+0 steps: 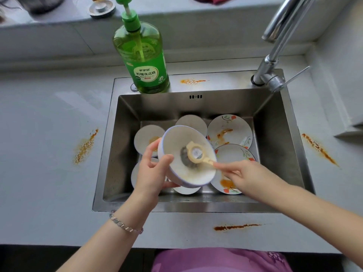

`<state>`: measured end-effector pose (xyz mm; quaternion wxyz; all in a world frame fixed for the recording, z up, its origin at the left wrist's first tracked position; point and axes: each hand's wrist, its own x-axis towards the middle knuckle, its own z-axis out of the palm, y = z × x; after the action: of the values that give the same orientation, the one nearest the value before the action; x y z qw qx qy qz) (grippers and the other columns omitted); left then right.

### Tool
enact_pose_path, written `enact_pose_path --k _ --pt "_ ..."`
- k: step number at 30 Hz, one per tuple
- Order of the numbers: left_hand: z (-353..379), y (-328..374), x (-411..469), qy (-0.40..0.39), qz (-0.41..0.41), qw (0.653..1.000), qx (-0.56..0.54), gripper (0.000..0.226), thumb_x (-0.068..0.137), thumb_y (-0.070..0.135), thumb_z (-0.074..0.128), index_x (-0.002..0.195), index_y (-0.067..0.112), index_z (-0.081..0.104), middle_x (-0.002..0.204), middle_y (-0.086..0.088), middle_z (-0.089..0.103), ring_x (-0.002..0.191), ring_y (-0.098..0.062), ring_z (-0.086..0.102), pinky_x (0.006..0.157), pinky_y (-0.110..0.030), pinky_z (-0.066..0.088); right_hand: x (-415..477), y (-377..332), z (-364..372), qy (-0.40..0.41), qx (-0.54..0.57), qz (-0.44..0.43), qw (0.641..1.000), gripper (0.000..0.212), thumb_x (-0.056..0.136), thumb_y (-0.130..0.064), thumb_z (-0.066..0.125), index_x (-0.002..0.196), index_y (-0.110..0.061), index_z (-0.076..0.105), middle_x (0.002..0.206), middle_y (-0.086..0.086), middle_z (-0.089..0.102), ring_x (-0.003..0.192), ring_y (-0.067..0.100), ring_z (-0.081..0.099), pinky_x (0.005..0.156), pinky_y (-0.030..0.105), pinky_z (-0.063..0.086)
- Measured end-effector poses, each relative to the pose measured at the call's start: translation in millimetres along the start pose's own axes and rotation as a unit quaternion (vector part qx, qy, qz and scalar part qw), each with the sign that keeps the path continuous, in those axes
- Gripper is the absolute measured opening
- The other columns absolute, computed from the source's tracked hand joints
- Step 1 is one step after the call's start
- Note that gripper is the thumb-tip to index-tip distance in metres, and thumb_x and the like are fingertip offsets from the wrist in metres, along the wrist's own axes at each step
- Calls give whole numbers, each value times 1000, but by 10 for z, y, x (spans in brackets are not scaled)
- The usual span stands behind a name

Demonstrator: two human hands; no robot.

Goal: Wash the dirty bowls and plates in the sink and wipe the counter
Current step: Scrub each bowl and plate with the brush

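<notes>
My left hand (153,169) grips the rim of a white bowl (176,173) with a pale blue edge, tilted over the steel sink (275,118). My right hand (237,173) pinches the cream handle of a scrubber (194,154), whose steel-wool head presses against the inside of the bowl. Below in the sink lie several dirty dishes: a flowered plate (229,130) with orange sauce, another flowered plate (233,156) partly under my right hand, and small white bowls (147,138) at the left.
A green dish-soap pump bottle (143,59) stands on the sink's back ledge. The chrome tap (275,55) rises at the back right. Orange sauce stains mark the grey counter at left (84,146), right (318,148), front (235,227) and the sink ledge (191,81).
</notes>
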<state>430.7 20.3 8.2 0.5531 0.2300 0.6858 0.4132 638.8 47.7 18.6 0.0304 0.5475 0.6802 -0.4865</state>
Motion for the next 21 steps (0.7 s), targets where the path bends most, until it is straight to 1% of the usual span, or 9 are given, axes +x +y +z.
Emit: enact_pose_path --k 1,3,5,7,9,11,14,17,21 --pt "-24 20 20 10 8 1000 6 41 86 6 54 107 41 55 59 9 63 56 -3 65 44 -29 52 -44 4 47 -24 12 -2 1000 36 97 -25 43 125 -46 51 95 -21 69 76 0 64 70 15 51" --pt "-19 27 26 6 17 1000 23 45 85 4 54 101 45 56 61 6 64 58 -5 66 43 -27 51 -128 -119 134 -89 72 -24 993 35 97 -22 44 126 -40 52 56 -38 52 49 -14 52 47 1 38" --pt "25 -15 -19 -16 2 999 31 47 85 3 54 97 48 55 67 1 65 60 -8 67 44 -28 52 -54 -130 87 -69 89 -33 993 35 96 -17 45 126 -34 53 38 -34 43 42 -18 44 43 1 33" --pt "39 -44 -48 -28 -10 999 20 44 86 4 53 97 47 55 61 3 63 56 -4 65 44 -29 52 38 -42 10 -17 51 -11 999 35 96 -21 45 124 -41 54 55 -28 60 50 -8 52 47 9 39" --pt "9 -34 -23 -13 -8 1000 15 41 86 5 52 101 43 54 55 13 63 56 -2 65 44 -28 52 1 40 31 -17 -3 9 1000 35 96 -27 44 123 -49 52 97 -15 71 77 -2 63 70 19 52" --pt "-3 -7 0 4 -5 1000 14 40 86 6 53 103 42 55 58 13 64 58 -5 66 43 -28 52 -102 -10 161 -61 19 -7 998 34 96 -30 45 120 -53 51 109 -22 63 82 -16 57 66 4 44" --pt "45 -9 -38 -10 -23 1000 4 39 87 8 51 99 45 55 73 9 66 65 -12 67 45 -29 52 -37 -70 122 -44 83 -21 995 36 96 -21 46 122 -45 53 70 -32 60 57 -22 48 55 -2 35" --pt "61 22 -35 -2 -21 1000 -12 37 87 9 52 99 44 54 85 3 61 71 -12 64 45 -29 52 12 -31 62 -15 73 -1 997 36 97 -19 44 126 -39 53 59 -29 58 52 -16 46 51 1 35" --pt "44 57 -2 4 0 1000 16 40 86 7 54 105 42 53 77 5 62 73 -14 63 45 -29 53 -61 -97 137 -58 119 -21 991 35 97 -17 43 127 -33 52 33 -31 39 43 -21 42 46 -1 32"
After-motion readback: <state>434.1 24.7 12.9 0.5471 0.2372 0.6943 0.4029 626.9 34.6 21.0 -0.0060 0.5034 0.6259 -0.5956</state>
